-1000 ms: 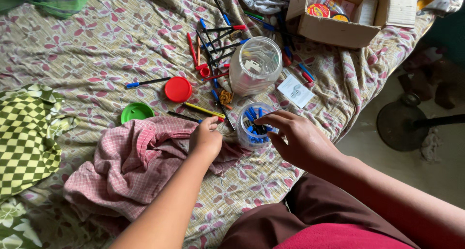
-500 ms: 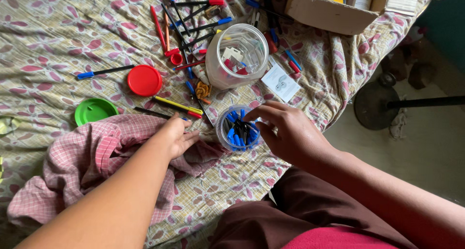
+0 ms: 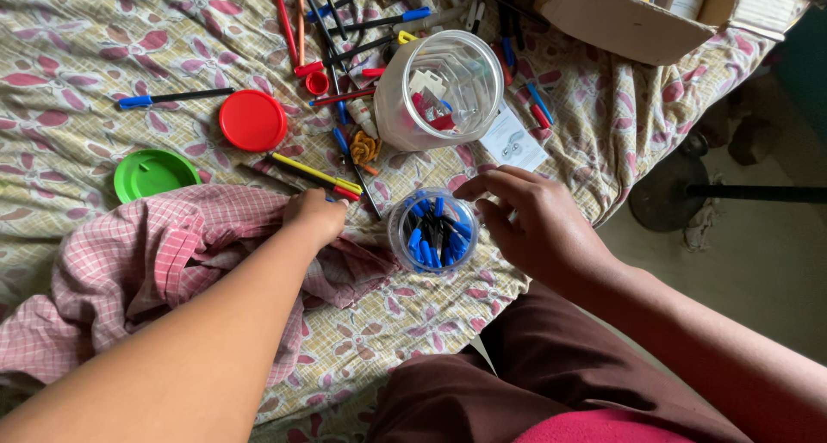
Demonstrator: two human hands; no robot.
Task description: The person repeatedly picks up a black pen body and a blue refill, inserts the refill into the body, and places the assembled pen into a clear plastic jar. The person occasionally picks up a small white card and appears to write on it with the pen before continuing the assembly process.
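Right hand (image 3: 538, 228) hovering just right of small clear jar (image 3: 432, 233), fingers loosely curled and apart, clamped on nothing, fingertips near rim. Jar upright on bed (image 3: 103, 73), packed with blue-capped pens. Left hand (image 3: 317, 217) just left of jar, resting on pink checked cloth (image 3: 146, 271); grip state hidden, cannot tell. Yellow pen (image 3: 314, 176) touching above left hand. Beyond: large clear jar (image 3: 439, 90) on its side, red lid (image 3: 252, 120), green lid (image 3: 153, 173), scattered pens, cardboard box (image 3: 620, 17).

A brown cardboard box (image 3: 620, 21) sits top right; a white paper label (image 3: 513, 142) lies beside the jars.
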